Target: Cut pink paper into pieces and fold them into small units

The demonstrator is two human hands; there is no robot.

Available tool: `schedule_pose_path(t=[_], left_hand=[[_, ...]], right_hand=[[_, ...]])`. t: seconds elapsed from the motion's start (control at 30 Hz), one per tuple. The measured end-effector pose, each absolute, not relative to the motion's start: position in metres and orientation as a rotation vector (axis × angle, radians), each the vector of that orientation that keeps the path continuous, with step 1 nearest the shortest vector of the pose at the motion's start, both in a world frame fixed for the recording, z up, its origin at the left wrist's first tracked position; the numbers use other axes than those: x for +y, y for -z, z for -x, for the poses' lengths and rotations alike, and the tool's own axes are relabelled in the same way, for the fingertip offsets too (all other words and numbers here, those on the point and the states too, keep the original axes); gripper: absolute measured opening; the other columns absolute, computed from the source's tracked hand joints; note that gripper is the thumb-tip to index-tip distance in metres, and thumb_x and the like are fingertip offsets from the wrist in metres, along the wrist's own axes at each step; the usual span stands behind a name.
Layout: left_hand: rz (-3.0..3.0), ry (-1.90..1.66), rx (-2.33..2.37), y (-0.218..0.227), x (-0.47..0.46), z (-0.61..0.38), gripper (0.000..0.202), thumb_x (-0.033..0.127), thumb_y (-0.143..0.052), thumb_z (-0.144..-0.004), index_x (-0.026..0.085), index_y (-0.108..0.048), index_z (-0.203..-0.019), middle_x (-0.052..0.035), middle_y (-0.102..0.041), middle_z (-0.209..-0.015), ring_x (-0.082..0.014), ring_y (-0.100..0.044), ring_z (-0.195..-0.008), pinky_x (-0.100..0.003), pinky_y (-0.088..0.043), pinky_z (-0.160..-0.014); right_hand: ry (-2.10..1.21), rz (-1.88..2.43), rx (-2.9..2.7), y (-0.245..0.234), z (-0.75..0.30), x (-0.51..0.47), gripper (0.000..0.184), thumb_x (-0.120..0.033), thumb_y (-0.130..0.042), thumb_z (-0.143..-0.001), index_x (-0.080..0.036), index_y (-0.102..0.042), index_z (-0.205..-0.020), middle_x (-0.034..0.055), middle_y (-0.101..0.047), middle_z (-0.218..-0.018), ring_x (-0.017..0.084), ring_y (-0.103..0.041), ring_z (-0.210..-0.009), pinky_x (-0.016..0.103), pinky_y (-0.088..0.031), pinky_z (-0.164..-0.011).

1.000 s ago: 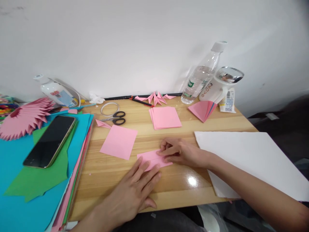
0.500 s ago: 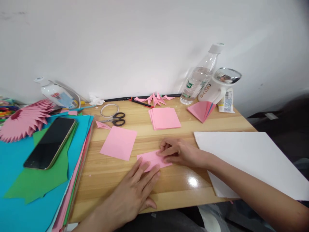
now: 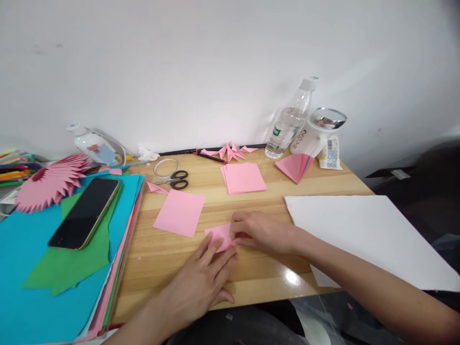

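Paper (image 3: 218, 233), pink, creased: is lying on the near part of the table (image 3: 262, 282), between both hands. Left hand (image 3: 201, 278): is spreading open and flat, gripping nothing, pressing the paper, presumably against slipping. Right hand (image 3: 264, 232): is curling nearly closed, apparently pinching the paper's right end for control. Pink stack (image 3: 247, 178): is sitting beyond, probably for easy reach. Tabletop: is showing glossy grain, reflecting light. Wall (image 3: 187, 76): is rising white behind.
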State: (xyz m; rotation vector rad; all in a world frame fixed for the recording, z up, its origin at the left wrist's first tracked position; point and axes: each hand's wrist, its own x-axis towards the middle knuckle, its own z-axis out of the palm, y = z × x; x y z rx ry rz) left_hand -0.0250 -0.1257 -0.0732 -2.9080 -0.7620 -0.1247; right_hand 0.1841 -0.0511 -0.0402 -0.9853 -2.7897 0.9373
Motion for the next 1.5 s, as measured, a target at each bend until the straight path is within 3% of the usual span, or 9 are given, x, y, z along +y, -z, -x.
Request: schedule_pose_path(t=[0.3,0.6,0.93,1.07,1.23,1.5], left_hand=[[2.98,0.104,-0.789,0.07,-0.124,0.024,0.055,0.054,-0.035,-0.088,0.016,-0.051,-0.125,-0.0053,-0.054,-0.131,-0.0243,-0.046,-0.123,-0.044,-0.019,-0.109],[2.973,0.074,-0.771,0.067,-0.124,0.024,0.052,0.051,-0.041,-0.087,0.016,-0.049,-0.125,-0.0078,-0.052,-0.132,-0.0242,-0.047,-0.121,-0.044,-0.02,-0.109],[2.901,0.041,-0.694,0.065,-0.124,0.02,0.054,0.05,-0.042,-0.086,0.014,-0.051,-0.126,-0.0103,-0.051,-0.134,-0.0278,-0.05,-0.118,-0.048,-0.023,-0.107],[2.902,0.035,-0.687,0.068,-0.124,0.021,0.054,0.05,-0.045,-0.085,0.015,-0.05,-0.127,-0.0108,-0.048,-0.136,-0.0267,-0.046,-0.123,-0.048,-0.022,-0.108],[2.936,0.111,-0.713,0.069,-0.123,0.025,0.055,0.052,-0.04,-0.086,0.016,-0.049,-0.127,-0.0089,-0.051,-0.134,-0.0259,-0.043,-0.125,-0.047,-0.021,-0.109],[2.944,0.296,-0.76,0.066,-0.126,0.052,0.048,0.046,-0.043,-0.088,0.013,-0.053,-0.121,-0.01,-0.06,-0.121,-0.022,-0.048,-0.121,-0.041,-0.03,-0.108]], right_hand=[[-0.916,1.004,-2.822,0.041,-0.189,-0.059,0.009,-0.011,-0.052,-0.082,-0.013,-0.06,-0.082,0.0065,-0.052,-0.091,0.014,-0.052,-0.074,0.025,-0.04,-0.069],[-0.53,1.041,-2.994,0.041,-0.198,-0.064,0.018,-0.018,-0.048,-0.085,-0.016,-0.065,-0.078,0.0081,-0.059,-0.083,0.021,-0.053,-0.084,0.033,-0.036,-0.074],[-0.675,1.332,-2.881,0.022,-0.212,-0.069,0.011,-0.01,-0.052,-0.078,-0.014,-0.061,-0.072,0.0077,-0.062,-0.081,0.017,-0.056,-0.074,0.025,-0.035,-0.063],[-0.826,1.193,-2.661,0.014,-0.195,-0.062,0.007,-0.01,-0.053,-0.077,-0.014,-0.058,-0.078,0.0036,-0.061,-0.078,0.012,-0.051,-0.066,0.021,-0.035,-0.057],[-1.127,1.078,-2.669,0.041,-0.175,-0.054,0.012,-0.007,-0.053,-0.073,-0.012,-0.054,-0.083,-0.0004,-0.057,-0.07,0.009,-0.046,-0.059,0.019,-0.034,-0.053],[-1.125,1.126,-2.65,0.051,-0.175,-0.057,0.024,-0.006,-0.054,-0.066,-0.012,-0.051,-0.09,0.0022,-0.056,-0.08,0.009,-0.047,-0.064,0.019,-0.038,-0.056]])
